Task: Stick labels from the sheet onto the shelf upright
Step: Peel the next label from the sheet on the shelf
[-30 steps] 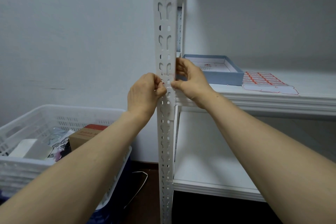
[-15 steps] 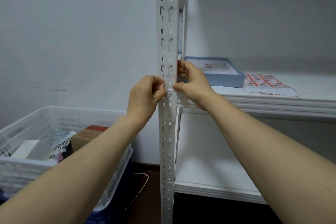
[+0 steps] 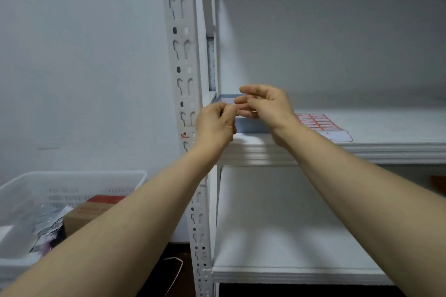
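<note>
The white slotted shelf upright (image 3: 184, 55) runs from top to bottom left of centre. A small red-edged label (image 3: 185, 135) is stuck on it at shelf height. My left hand (image 3: 214, 125) hovers just right of the upright, apart from it, fingers curled with thumb and forefinger pinched; I see nothing in it. My right hand (image 3: 265, 106) is beside it over the shelf, fingers loosely spread and blurred, touching the left fingertips. The label sheet (image 3: 323, 126), with rows of red-edged labels, lies flat on the middle shelf to the right of my right wrist.
A shallow blue box (image 3: 251, 126) sits on the middle shelf (image 3: 386, 142) behind my hands. A lower shelf board (image 3: 277, 236) lies beneath. At lower left a white plastic basket (image 3: 72, 181) holds a cardboard box (image 3: 89, 214) and packets. A white cord (image 3: 176, 270) lies on the dark floor.
Both hands have left the upright and moved right, over the shelf edge. The label they were pressing now stays on the upright. The view has shifted right.
</note>
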The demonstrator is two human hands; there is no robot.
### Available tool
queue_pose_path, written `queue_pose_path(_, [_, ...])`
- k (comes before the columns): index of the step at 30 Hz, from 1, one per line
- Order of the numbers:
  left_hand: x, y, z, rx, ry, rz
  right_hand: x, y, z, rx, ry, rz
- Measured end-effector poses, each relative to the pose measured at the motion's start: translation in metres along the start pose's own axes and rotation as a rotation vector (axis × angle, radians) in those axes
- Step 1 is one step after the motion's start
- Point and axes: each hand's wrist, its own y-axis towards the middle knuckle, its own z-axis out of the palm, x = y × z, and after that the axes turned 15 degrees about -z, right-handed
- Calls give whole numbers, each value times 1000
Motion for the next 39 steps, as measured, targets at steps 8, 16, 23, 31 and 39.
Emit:
queue_pose_path(8, [-35, 41, 45, 194, -328, -371, 3, 32, -47, -33, -68, 73])
queue_pose_path(16, [-33, 76, 61, 110, 2, -305, -12, 54, -63, -7, -205, 17])
queue_pose_path(23, [-27, 93, 66, 58, 358, -160, -27, 62, -59, 89, -477, -87])
queue_pose_path(31, [-24, 92, 62, -17, 803, 10, -32, 63, -52, 104, -481, -60])
queue_pose_path(39, [-21, 86, 60, 5, 740, 57, -33, 60, -49, 66, -514, -89])
